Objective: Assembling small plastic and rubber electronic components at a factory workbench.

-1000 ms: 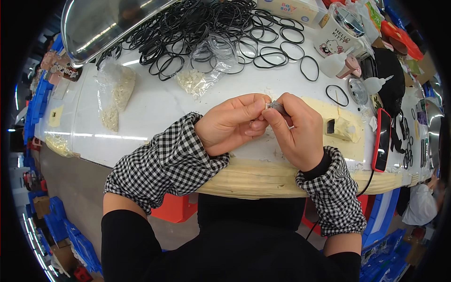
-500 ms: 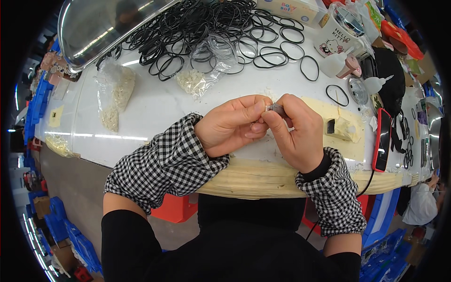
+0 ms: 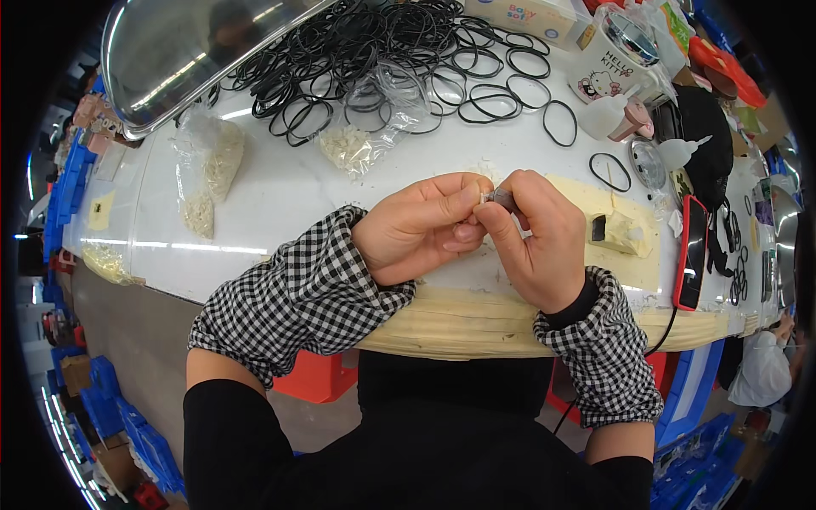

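1. Small grey part sits pinched between the fingertips of both hands, held just above the near edge of the white table, about centre of the scene.
2. Left hand: fingers curled, thumb and forefinger closed on a tiny pale piece at the part's left end. Whether the two pieces are already joined cannot be told; too small.
3. Right hand: thumb and forefinger pinched on the grey part from the right, remaining fingers folded under. Wrist rests at the table's padded near edge.
4. Judgement: step in hand looks like fitting or seating the pale piece onto the grey part. Next move likely calls for a fine push or twist with the fingertips, both wrists kept braced.
5. Pose: both forearms, in checked sleeve covers, come in from the near side and converge; hands touching at the fingertips.
6. Surroundings: heap of black rubber rings at the far side; clear bags of small pale pieces to the left; red phone at the right, well apart from the hands.
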Tool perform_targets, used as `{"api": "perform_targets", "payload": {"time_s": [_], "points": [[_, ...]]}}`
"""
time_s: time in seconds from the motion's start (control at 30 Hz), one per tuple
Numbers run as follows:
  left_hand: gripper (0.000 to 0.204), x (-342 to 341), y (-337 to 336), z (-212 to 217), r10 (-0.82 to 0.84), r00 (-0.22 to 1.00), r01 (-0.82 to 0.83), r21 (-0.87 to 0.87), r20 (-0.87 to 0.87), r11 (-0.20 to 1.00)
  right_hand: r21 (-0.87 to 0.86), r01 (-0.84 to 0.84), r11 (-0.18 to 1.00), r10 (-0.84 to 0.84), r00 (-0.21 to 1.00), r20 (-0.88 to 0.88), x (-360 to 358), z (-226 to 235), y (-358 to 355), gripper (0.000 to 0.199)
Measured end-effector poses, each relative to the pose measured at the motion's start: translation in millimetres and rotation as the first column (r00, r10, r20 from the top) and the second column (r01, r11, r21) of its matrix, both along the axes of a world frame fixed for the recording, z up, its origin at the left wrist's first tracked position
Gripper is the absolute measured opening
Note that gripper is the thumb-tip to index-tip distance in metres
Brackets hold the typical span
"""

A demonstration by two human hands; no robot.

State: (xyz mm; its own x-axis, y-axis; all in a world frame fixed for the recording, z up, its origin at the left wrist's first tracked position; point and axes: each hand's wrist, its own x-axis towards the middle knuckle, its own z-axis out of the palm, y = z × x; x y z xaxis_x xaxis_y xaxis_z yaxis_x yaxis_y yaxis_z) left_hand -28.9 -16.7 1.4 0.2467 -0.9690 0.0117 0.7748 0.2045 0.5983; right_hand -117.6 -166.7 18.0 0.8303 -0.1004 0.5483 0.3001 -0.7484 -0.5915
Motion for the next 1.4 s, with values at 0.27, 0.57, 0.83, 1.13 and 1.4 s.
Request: {"api": "perform_targets", "payload": {"time_s": [0.27,0.57,0.83,1.13,1.4], "points": [[0.021,-1,0,0,0.004,1.0,-0.004,-0.008,-0.009,1.0,0.001,-0.018,1.0,0.018,1.0,-0.022,-1,0,-1,0.029],[0.02,1,0,-2,0.039,0.998,-0.041,-0.044,-0.047,0.998,0.015,-0.049,0.999,0.049,0.998,-0.025,-2,3,-5,0.028],[0.015,23,5,-3,0.508,0.849,-0.477,0.201,-0.145,0.855,-0.004,0.024,1.0,-0.024,0.994,-0.102,5,-2,-13,0.019],[0.022,22,7,-3,0.549,0.826,-0.505,0.263,-0.128,0.822,-0.109,-0.096,0.989,0.063,0.961,-0.271,5,-12,-4,0.014],[0.021,21,6,-2,0.552,0.827,-0.511,0.268,-0.106,0.817,-0.24,-0.061,0.969,-0.017,0.951,-0.309,4,-13,-4,0.02]]}}
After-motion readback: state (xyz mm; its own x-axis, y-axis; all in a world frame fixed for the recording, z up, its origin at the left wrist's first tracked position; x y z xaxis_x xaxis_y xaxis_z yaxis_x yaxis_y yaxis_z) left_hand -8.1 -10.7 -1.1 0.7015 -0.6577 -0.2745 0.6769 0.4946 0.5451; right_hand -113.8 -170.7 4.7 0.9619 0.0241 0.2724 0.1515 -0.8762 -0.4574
